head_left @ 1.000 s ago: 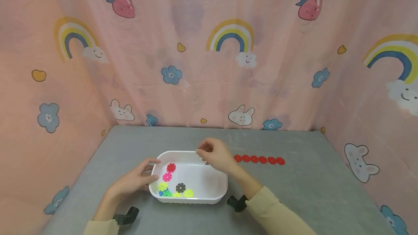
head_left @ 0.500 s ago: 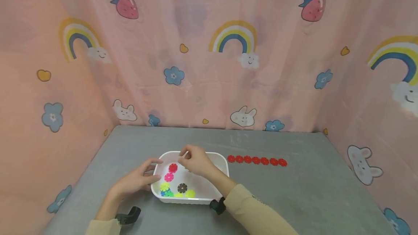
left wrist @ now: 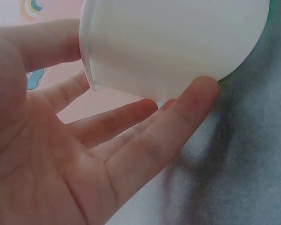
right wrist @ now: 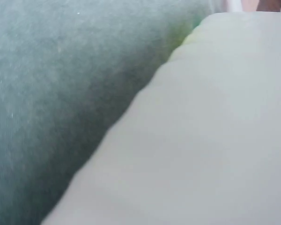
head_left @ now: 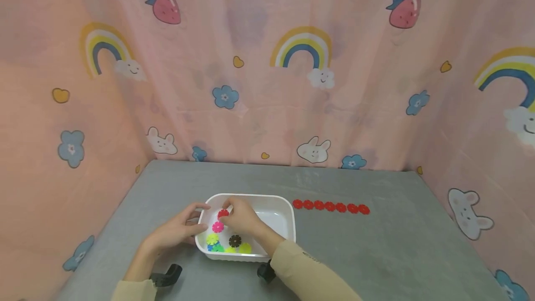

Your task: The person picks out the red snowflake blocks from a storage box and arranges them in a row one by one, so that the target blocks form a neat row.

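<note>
A white plastic basin [head_left: 273, 219] stands on the table with its left end in my left hand [head_left: 179, 227]. In the left wrist view, that hand [left wrist: 98, 136] holds the basin's outer wall [left wrist: 150, 47] with thumb and fingers spread along it. My right hand [head_left: 242, 218] reaches inside the basin, thumb and index finger on either side of a red snowflake disc [head_left: 223, 213]. Below that disc lies a pink one [head_left: 218, 227]. Yellow-green [head_left: 212, 238], green [head_left: 218, 248] and dark brown discs [head_left: 235, 240] lie near the basin's front side. The right wrist view shows mostly basin wall [right wrist: 201, 131].
Several red snowflake discs [head_left: 330, 206] form a row on the grey table [head_left: 376, 245], right of the basin. Pink printed curtain [head_left: 251, 120] encloses the table at the back and both sides.
My right hand has moved left from the basin's far rim and down to the red disc inside. The rightmost view of the row is less covered by my arm. My left hand stays on the basin.
</note>
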`<state>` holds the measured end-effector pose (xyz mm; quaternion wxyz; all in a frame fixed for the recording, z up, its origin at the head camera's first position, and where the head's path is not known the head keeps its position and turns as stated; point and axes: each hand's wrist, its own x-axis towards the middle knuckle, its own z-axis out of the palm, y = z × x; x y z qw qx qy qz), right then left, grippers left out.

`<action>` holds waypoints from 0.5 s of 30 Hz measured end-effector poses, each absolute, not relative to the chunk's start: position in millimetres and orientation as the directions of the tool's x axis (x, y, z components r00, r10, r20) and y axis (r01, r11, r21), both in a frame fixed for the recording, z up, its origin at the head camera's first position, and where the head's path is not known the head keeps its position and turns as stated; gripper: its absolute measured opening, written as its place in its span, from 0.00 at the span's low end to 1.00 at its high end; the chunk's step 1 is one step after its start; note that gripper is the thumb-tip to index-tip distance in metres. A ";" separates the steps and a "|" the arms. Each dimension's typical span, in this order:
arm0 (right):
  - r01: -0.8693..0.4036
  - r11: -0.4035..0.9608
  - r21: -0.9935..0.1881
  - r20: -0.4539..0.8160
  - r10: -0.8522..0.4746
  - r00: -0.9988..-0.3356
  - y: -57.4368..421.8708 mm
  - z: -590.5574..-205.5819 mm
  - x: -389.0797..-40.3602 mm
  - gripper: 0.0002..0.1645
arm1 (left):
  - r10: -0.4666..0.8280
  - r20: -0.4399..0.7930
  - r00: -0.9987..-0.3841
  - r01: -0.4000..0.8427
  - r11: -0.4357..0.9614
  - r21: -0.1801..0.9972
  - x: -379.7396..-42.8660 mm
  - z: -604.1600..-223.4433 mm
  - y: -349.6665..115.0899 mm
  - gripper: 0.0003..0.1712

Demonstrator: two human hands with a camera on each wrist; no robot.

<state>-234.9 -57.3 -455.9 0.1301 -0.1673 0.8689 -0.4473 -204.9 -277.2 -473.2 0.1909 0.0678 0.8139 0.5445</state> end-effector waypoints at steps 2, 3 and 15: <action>-0.163 0.550 -0.819 -0.086 -0.399 -0.913 -58.6 -459.0 -236.0 0.17 | 0.313 -0.238 -0.919 -0.100 0.399 0.912 -205.5 -473.1 -276.5 0.33; -0.157 0.556 -0.816 -0.092 -0.393 -0.915 -59.0 -460.6 -236.7 0.18 | 0.311 -0.238 -0.920 -0.099 0.402 0.910 -205.6 -473.2 -276.3 0.33; -0.099 0.616 -0.781 -0.162 -0.353 -0.921 -62.5 -478.1 -241.5 0.25 | 0.326 -0.241 -0.914 -0.095 0.404 0.910 -202.0 -467.6 -275.0 0.33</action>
